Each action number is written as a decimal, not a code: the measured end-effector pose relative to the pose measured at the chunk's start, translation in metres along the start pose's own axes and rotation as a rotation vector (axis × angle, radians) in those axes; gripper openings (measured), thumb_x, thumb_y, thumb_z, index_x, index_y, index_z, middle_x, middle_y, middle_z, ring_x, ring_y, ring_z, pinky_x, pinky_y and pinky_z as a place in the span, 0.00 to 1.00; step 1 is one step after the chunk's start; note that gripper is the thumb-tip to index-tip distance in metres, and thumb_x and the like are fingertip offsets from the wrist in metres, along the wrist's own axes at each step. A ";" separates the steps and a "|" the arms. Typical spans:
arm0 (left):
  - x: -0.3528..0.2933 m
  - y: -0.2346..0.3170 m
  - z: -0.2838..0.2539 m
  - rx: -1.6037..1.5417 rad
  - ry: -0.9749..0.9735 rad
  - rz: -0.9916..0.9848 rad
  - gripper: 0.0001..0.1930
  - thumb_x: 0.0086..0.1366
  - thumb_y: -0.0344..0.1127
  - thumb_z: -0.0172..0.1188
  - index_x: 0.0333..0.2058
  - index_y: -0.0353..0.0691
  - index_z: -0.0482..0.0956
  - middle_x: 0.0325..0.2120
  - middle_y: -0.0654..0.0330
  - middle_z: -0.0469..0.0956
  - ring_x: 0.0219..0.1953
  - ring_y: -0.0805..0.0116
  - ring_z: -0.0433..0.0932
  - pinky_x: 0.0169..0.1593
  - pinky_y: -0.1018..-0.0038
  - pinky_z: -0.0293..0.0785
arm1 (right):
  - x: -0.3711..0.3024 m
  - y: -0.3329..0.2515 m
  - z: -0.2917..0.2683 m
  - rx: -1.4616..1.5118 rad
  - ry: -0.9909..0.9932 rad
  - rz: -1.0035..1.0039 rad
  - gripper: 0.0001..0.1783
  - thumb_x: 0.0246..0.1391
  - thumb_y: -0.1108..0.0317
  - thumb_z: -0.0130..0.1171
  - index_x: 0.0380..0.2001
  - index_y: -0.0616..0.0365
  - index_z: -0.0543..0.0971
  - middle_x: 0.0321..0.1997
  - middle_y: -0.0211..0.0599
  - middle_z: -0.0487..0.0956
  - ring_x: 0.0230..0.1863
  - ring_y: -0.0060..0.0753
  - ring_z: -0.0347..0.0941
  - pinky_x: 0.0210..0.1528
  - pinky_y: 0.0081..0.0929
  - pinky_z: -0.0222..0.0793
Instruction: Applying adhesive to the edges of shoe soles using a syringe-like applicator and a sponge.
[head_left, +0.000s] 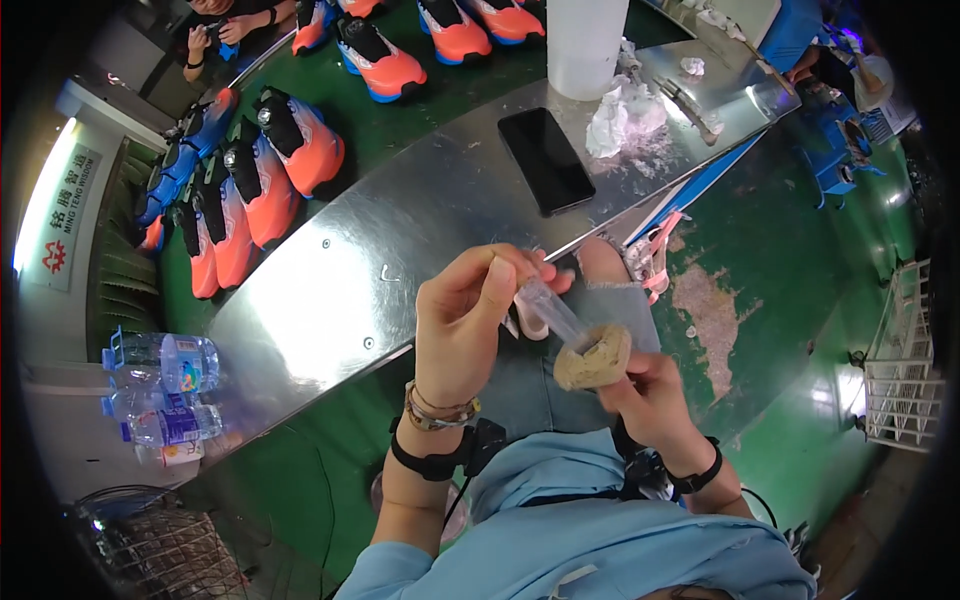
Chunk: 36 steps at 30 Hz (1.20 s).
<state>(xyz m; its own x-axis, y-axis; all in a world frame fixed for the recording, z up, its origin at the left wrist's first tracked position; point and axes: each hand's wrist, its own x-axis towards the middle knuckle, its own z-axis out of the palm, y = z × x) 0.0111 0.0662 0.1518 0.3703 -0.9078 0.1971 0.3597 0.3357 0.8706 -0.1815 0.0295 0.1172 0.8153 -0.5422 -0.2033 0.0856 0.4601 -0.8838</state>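
My left hand (468, 305) is closed, with thumb and fingertips pinching one end of a clear plastic strip (556, 312). The strip slants down to a thick, round, tan disc-shaped piece (597, 360) with a rough, yellowish face. My right hand (655, 402) grips this piece from its lower right side, thumb and fingers around its edge. Whether the strip is part of the disc or only touches it, I cannot tell. Both hands are above my lap, just off the near edge of the metal table (400, 240).
A black phone (546, 160) lies on the table beside crumpled white paper (625, 118) and a white cylinder (585, 45). Several orange and blue shoes (300, 145) stand on a green surface beyond. Water bottles (165, 400) are at the left. Another person's hands (225, 32) show at the far left.
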 end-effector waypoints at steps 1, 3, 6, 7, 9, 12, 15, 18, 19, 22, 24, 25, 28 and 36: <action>0.003 0.001 0.001 0.012 0.005 -0.005 0.10 0.65 0.33 0.45 0.32 0.31 0.71 0.30 0.56 0.74 0.36 0.64 0.76 0.54 0.65 0.66 | 0.004 -0.003 0.000 -0.436 0.144 -0.195 0.10 0.51 0.67 0.55 0.35 0.62 0.75 0.14 0.26 0.60 0.14 0.20 0.55 0.16 0.19 0.49; 0.009 0.001 0.005 0.187 0.263 -0.018 0.11 0.65 0.32 0.46 0.33 0.29 0.73 0.32 0.54 0.75 0.40 0.62 0.76 0.51 0.68 0.68 | 0.019 -0.006 -0.002 -0.859 0.286 -0.391 0.12 0.45 0.69 0.60 0.35 0.61 0.75 0.14 0.29 0.60 0.14 0.23 0.57 0.16 0.21 0.51; 0.016 0.000 0.001 0.264 0.318 0.025 0.10 0.63 0.30 0.49 0.35 0.27 0.74 0.33 0.52 0.77 0.40 0.65 0.76 0.47 0.74 0.69 | 0.034 -0.005 -0.008 -1.514 0.465 -0.893 0.21 0.30 0.72 0.64 0.35 0.57 0.76 0.17 0.30 0.64 0.17 0.32 0.62 0.17 0.25 0.56; 0.016 -0.001 -0.002 0.322 0.317 0.054 0.10 0.63 0.30 0.50 0.35 0.27 0.75 0.34 0.51 0.77 0.39 0.69 0.76 0.46 0.77 0.69 | 0.036 -0.002 -0.007 -1.522 0.444 -0.872 0.21 0.30 0.72 0.64 0.35 0.57 0.76 0.17 0.30 0.64 0.17 0.32 0.62 0.17 0.25 0.56; 0.016 -0.006 -0.010 0.395 0.339 -0.013 0.11 0.63 0.32 0.50 0.34 0.27 0.75 0.33 0.52 0.77 0.39 0.67 0.76 0.46 0.76 0.69 | 0.042 0.006 -0.006 -1.450 0.476 -0.854 0.15 0.27 0.77 0.60 0.26 0.60 0.72 0.18 0.36 0.67 0.17 0.40 0.65 0.18 0.30 0.60; 0.014 -0.015 -0.023 0.007 0.292 -0.071 0.14 0.66 0.36 0.45 0.30 0.30 0.71 0.30 0.52 0.75 0.42 0.58 0.75 0.50 0.60 0.69 | 0.049 0.016 -0.001 -1.233 0.372 -0.761 0.18 0.36 0.72 0.63 0.36 0.59 0.76 0.16 0.33 0.66 0.15 0.30 0.62 0.17 0.24 0.57; 0.014 -0.019 -0.035 0.054 0.224 0.006 0.14 0.66 0.36 0.45 0.29 0.30 0.71 0.29 0.55 0.74 0.40 0.61 0.74 0.51 0.59 0.67 | 0.047 0.017 0.005 -0.904 0.278 -0.479 0.15 0.42 0.70 0.62 0.36 0.61 0.75 0.14 0.32 0.66 0.13 0.25 0.61 0.17 0.21 0.55; 0.011 -0.017 -0.039 0.113 0.182 0.049 0.13 0.66 0.35 0.44 0.29 0.31 0.72 0.27 0.57 0.73 0.36 0.65 0.73 0.51 0.59 0.67 | 0.045 0.016 0.008 -0.545 0.148 -0.134 0.13 0.49 0.66 0.58 0.37 0.62 0.75 0.13 0.27 0.65 0.13 0.18 0.58 0.17 0.17 0.51; 0.010 -0.017 -0.040 0.112 0.188 0.054 0.13 0.66 0.35 0.44 0.29 0.31 0.72 0.27 0.57 0.73 0.36 0.65 0.73 0.51 0.59 0.67 | 0.045 0.016 0.008 -0.347 0.072 0.009 0.13 0.53 0.64 0.55 0.37 0.62 0.75 0.13 0.24 0.64 0.14 0.15 0.56 0.17 0.15 0.49; 0.006 -0.015 -0.039 0.160 0.232 0.065 0.13 0.66 0.35 0.45 0.29 0.31 0.72 0.27 0.58 0.72 0.35 0.66 0.73 0.50 0.59 0.67 | 0.048 0.019 0.010 0.125 -0.132 0.114 0.13 0.58 0.63 0.48 0.37 0.62 0.74 0.13 0.20 0.59 0.13 0.14 0.49 0.16 0.16 0.44; 0.006 -0.016 -0.040 0.123 0.256 0.085 0.13 0.66 0.35 0.45 0.29 0.30 0.72 0.26 0.58 0.72 0.35 0.66 0.73 0.50 0.59 0.67 | 0.049 0.021 0.012 0.288 -0.206 0.149 0.13 0.59 0.63 0.46 0.36 0.63 0.74 0.12 0.21 0.57 0.13 0.14 0.47 0.16 0.16 0.43; 0.006 -0.017 -0.041 0.121 0.263 0.096 0.13 0.66 0.35 0.45 0.29 0.30 0.72 0.26 0.58 0.72 0.35 0.66 0.73 0.50 0.59 0.67 | 0.049 0.022 0.013 0.448 -0.258 0.198 0.14 0.60 0.63 0.44 0.35 0.63 0.73 0.12 0.21 0.54 0.13 0.13 0.44 0.16 0.17 0.41; 0.007 -0.018 -0.044 0.166 0.255 0.067 0.13 0.66 0.35 0.45 0.29 0.30 0.72 0.26 0.57 0.73 0.35 0.64 0.73 0.49 0.61 0.67 | 0.048 0.022 0.015 0.701 -0.357 0.314 0.17 0.61 0.60 0.42 0.35 0.65 0.72 0.12 0.20 0.51 0.13 0.14 0.43 0.16 0.18 0.41; 0.011 -0.015 -0.041 0.164 0.262 0.100 0.13 0.66 0.35 0.45 0.30 0.30 0.72 0.27 0.56 0.74 0.36 0.61 0.74 0.47 0.63 0.67 | 0.052 0.023 0.011 0.767 -0.391 0.384 0.20 0.61 0.57 0.39 0.37 0.65 0.70 0.12 0.20 0.51 0.13 0.14 0.44 0.17 0.16 0.42</action>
<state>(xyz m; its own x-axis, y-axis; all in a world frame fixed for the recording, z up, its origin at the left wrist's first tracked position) 0.0443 0.0617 0.1224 0.6128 -0.7692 0.1812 0.1749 0.3556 0.9181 -0.1303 0.0196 0.0912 0.9885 -0.0470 -0.1437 0.0115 0.9711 -0.2385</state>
